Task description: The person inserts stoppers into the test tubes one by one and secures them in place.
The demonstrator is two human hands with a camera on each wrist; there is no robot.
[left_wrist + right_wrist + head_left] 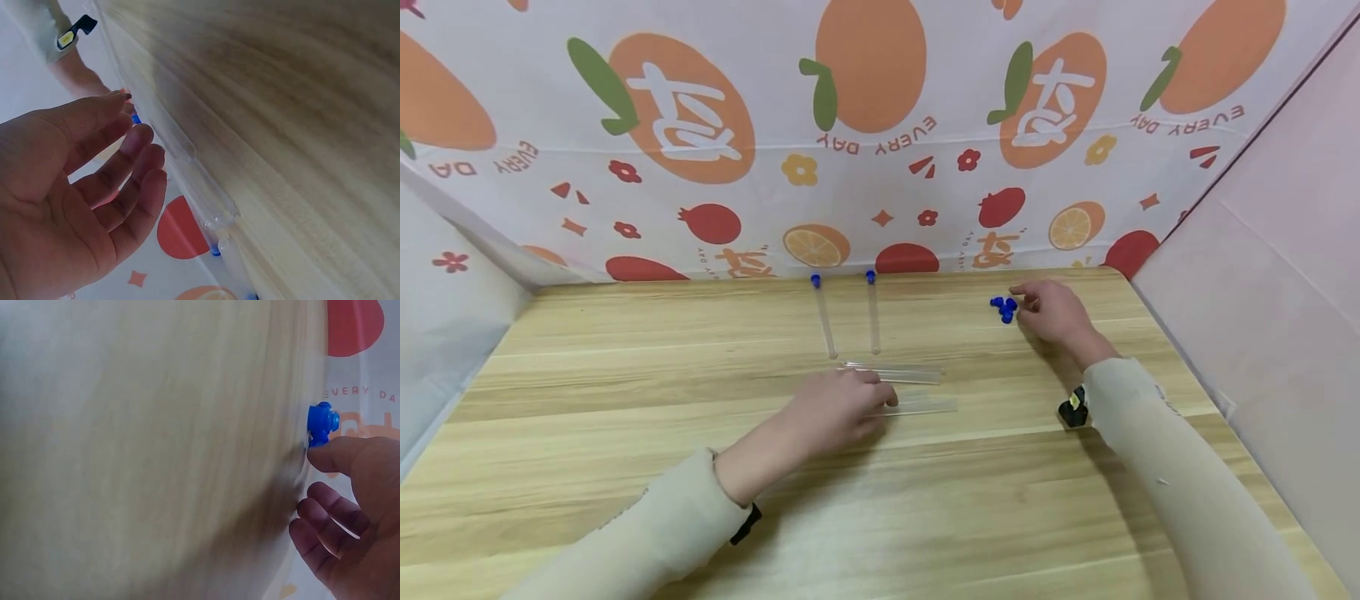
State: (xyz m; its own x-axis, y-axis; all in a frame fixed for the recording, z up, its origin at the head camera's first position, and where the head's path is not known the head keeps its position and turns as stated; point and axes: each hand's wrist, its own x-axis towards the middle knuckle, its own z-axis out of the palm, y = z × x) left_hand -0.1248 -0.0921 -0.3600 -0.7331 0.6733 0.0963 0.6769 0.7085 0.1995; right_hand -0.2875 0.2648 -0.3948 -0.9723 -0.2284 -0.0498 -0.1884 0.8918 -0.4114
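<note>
Blue caps (pixel 1006 311) lie clustered just beside the right hand (pixel 1055 312) (thumb and fingers parted, contact unclear); the left hand (pixel 838 408), fingers loosely bent, hovers over clear tubes (pixel 906 375) on the wooden table (pixel 962 517).

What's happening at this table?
A person's left grip is over some loose clear tubes, not holding any. Their right grip is at a small cluster of blue caps; whether it touches one is hard to tell. Two tubes with blue caps on lie farther back on the table.
</note>
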